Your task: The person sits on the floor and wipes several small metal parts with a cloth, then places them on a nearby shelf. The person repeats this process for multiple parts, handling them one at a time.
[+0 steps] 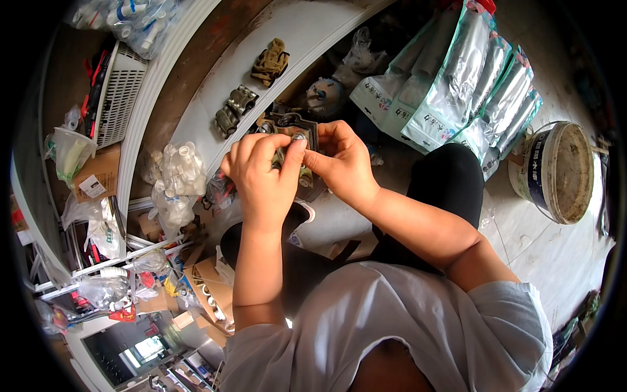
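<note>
My left hand (262, 171) pinches a small round metal piece (299, 137) between thumb and forefinger. My right hand (345, 164) is beside it, its thumb tip against the left thumb; whether its curled fingers hold anything is hidden. Just beyond and below the hands lies a group of bulky metal parts (289, 120), partly covered by the fingers. On the pale shelf (205, 98) above them sit a pair of metal clamp-like fittings (235, 110) and a brownish-yellow piece (271, 62), whose exact kind I cannot tell.
Silvery rolls in clear and green packaging (455, 83) lean at the upper right, near a dirty plastic bucket (575, 171) with a wire handle. A white plastic basket (122, 95) and bags of white pipe fittings (181, 171) are at left. An open cardboard box (215, 289) stands lower left.
</note>
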### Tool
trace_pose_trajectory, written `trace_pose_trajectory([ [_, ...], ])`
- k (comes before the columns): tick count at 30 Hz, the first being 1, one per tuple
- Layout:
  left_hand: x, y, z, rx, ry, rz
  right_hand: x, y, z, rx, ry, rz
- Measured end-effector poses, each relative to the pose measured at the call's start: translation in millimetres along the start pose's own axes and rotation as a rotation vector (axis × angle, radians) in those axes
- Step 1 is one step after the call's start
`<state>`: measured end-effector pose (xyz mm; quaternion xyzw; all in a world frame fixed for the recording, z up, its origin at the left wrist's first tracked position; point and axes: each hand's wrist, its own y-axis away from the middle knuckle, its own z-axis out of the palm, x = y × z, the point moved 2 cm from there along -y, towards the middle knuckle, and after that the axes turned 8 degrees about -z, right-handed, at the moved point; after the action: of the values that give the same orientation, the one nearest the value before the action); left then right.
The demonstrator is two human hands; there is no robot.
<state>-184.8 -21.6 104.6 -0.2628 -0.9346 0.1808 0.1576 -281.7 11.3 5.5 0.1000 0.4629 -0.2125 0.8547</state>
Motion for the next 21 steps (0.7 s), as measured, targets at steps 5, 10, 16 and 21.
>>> trace_pose_trajectory([
  [5,3.0,-0.1,4.4,0.016,0.320,-0.003,2.9,1.6,1.5,-0.004,0.002,-0.025],
  [10,-0.3,1.1,0.0,-0.028,-0.034,-0.075,4.1,0.5,0.0,0.014,0.030,-0.032],
  [16,-0.1,-0.1,3.6,0.031,0.183,0.036,1.4,0.7,0.6,0.025,0.021,0.005],
  [21,-3.9,1.8,1.6,0.038,-0.010,-0.021,-1.4,0.3,1.1,0.033,-0.016,-0.006],
])
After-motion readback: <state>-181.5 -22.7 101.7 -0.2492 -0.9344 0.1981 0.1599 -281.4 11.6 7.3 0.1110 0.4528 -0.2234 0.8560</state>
